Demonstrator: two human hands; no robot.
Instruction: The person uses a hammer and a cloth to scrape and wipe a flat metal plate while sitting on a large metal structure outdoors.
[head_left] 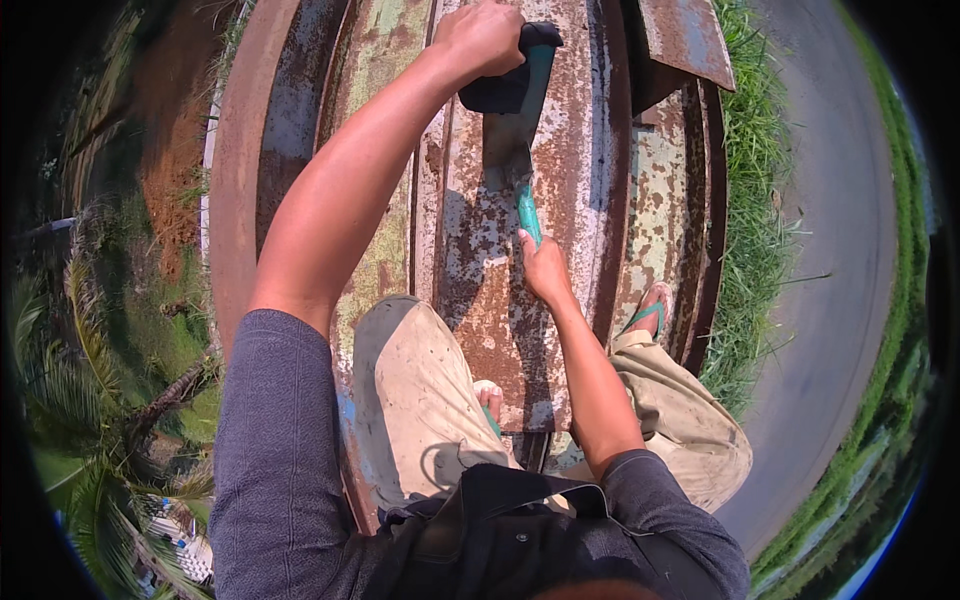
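Note:
My right hand [545, 267] is closed around the teal handle [528, 212] of a flat, trowel-like hand tool. Its broad, dull metal blade [505, 150] points away from me over a rusty metal beam. Farther up, my left hand [480, 38] is closed on a dark cloth-like piece [500, 90] with a teal band along its right side. This dark piece overlaps the far end of the blade, so the blade's tip is hidden. I cannot tell whether the two are joined or only touching.
Long rusty beams [460, 250] with peeling paint run away beneath me, and my sandalled feet rest on them. A raised metal piece [690, 40] sticks out at the far right. Grass [755, 200] and a paved road [835, 230] lie right; palm fronds [90, 330] left.

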